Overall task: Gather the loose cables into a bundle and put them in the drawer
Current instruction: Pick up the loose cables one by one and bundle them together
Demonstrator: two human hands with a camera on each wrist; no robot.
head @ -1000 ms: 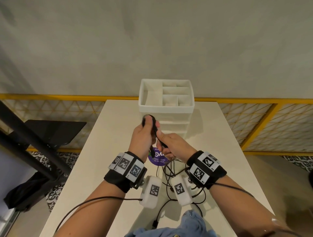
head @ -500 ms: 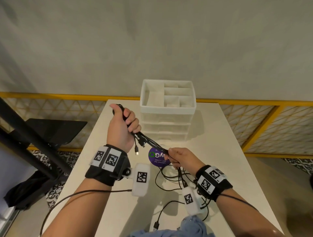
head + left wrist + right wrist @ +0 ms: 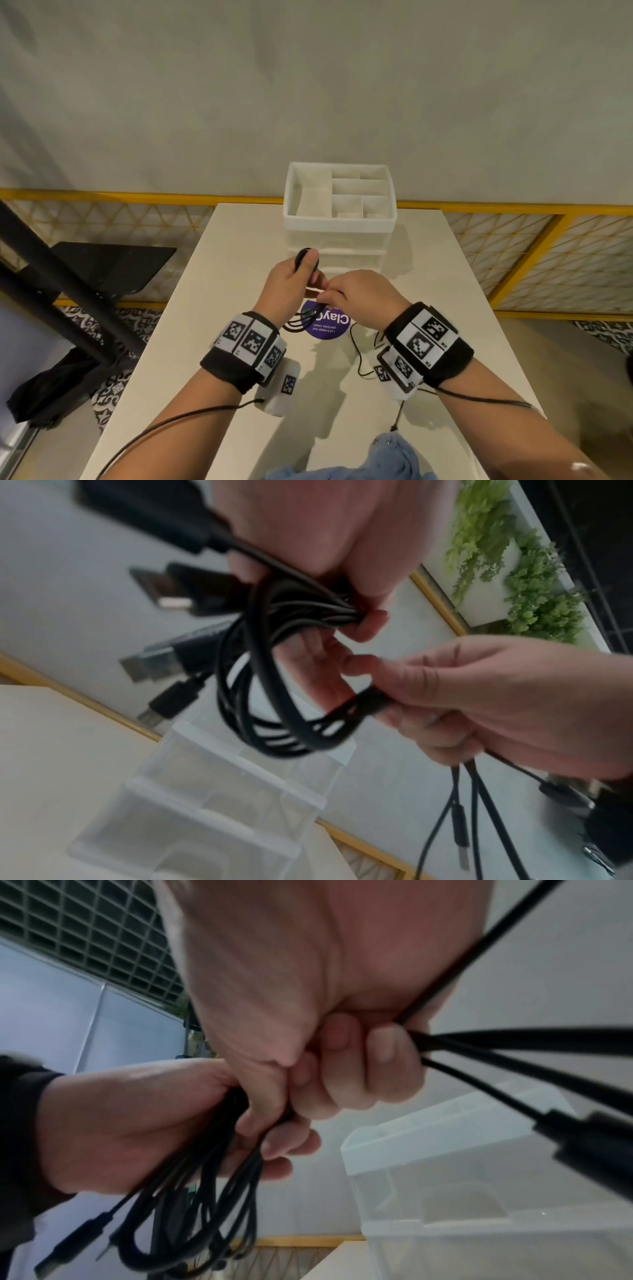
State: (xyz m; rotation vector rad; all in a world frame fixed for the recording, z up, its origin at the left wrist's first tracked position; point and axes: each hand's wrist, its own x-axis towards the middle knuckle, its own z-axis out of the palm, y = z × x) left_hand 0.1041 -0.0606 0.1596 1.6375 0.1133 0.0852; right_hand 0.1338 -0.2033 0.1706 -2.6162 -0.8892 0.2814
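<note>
Both hands meet above the white table [image 3: 212, 308], just in front of the white drawer unit [image 3: 339, 222]. My left hand [image 3: 301, 277] grips a coil of black cables [image 3: 260, 696], with several USB plugs sticking out of it. My right hand [image 3: 346, 291] pinches the same cables [image 3: 192, 1204] just below the left hand's fingers [image 3: 281, 1150]. Loose tails run out of the right fist [image 3: 479, 696] and down to the table. One thin cable tail [image 3: 358, 353] trails across the table under my right wrist. The unit's drawers look shut.
A round purple sticker [image 3: 329, 325] lies on the table under the hands. Blue cloth [image 3: 387, 459] sits at the near edge. The unit's top is an open divided tray [image 3: 342, 192]. A yellow railing [image 3: 513, 212] runs behind, and a black stand [image 3: 85, 274] is at the left.
My left hand, stretched out to the upper left half a second ago, has swung back to the right hand. Less cable lies on the table.
</note>
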